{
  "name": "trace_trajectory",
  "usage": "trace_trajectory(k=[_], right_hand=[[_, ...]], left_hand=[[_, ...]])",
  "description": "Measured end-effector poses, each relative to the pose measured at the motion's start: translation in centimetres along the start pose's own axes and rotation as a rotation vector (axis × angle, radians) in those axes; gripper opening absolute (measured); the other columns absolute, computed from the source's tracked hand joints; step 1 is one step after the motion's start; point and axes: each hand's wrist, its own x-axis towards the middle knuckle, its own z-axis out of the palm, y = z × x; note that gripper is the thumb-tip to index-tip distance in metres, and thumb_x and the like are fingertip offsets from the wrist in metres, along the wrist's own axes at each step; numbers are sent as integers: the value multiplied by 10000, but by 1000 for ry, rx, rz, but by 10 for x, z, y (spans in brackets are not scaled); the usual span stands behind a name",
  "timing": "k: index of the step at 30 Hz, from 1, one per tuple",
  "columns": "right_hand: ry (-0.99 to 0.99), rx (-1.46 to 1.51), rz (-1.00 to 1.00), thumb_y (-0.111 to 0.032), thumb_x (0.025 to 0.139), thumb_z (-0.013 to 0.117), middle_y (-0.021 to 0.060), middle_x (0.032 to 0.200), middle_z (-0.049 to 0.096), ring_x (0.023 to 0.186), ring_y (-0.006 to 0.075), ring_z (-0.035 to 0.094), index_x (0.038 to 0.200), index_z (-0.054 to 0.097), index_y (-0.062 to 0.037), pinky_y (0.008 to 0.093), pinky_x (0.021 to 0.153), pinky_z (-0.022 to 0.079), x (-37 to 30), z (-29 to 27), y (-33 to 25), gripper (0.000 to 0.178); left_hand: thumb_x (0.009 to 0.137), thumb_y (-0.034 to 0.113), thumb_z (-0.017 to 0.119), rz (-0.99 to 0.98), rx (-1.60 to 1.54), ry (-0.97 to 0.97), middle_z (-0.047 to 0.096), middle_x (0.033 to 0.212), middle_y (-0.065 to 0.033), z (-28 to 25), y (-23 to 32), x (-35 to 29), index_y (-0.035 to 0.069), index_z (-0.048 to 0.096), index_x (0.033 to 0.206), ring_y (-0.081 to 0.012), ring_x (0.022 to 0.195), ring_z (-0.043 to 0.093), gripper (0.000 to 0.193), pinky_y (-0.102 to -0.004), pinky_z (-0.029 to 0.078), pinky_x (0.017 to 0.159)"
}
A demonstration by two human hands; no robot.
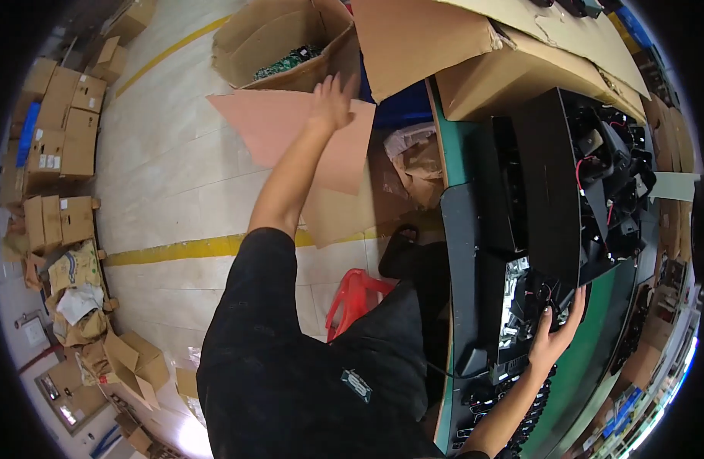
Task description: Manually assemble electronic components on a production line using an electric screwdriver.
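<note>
While gripped at its upper edge by the left hand (330, 102), fingers spread over the top, a flat pinkish cardboard sheet (291, 130) hangs tilted above the floor (168, 176), just below an open cardboard box (279, 42) holding green parts. Beneath the sheet, 1 more brown cardboard piece (340, 214), crossing a yellow floor line (176, 249). Off to the other side, right hand (557, 336) resting open, fingers splayed, on black electronic assemblies (551, 191) (wires showing, red among them) piled on the green table (589, 367). Above those, large folded cardboard (474, 46). Near the legs, a red plastic stool (352, 298). Along the far left, stacked small cartons (57, 115).
</note>
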Motion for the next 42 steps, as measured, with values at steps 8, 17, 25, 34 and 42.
trace_trajectory(k=[8,17,25,34,42], right_hand=[[27,60,78,-73,874,553,183,1419,420,1312,306,404,1401,386,17,394,1111,275,-9,5,13,560],[107,55,-4,-139,932,516,163,1408,460,1315,282,417,1373,445,3,373,1114,271,-2,0,9,469],[89,535,-154,-126,808,652,103,1059,669,991,234,626,1024,659,-65,358,888,483,-56,-7,-63,225],[-881,914,-533,-515,857,640,229,1129,626,1052,327,615,1376,359,62,379,920,479,-161,62,-168,826],[-810,1812,19,-321,909,664,42,1018,603,848,85,560,1314,411,0,258,755,486,-200,17,-171,575]], left_hand=[[777,183,615,355,-125,-976,691,926,-143,-71,15,-127,84,715,824,-283,865,674,148,-418,547,732],[850,130,568,-468,-552,-495,665,916,-201,-282,-51,-159,23,651,973,-361,854,647,183,-421,511,740],[908,409,568,-1156,-700,184,625,1032,-180,-545,-153,-254,-32,590,1198,-265,918,606,528,-396,511,818],[960,350,499,-715,-515,588,547,1189,-159,-582,-212,-372,-30,449,1278,-273,1097,466,498,-420,464,867],[982,312,532,-676,-542,751,629,934,-119,-591,-157,-371,-57,582,1055,-192,823,517,379,-352,464,735]])
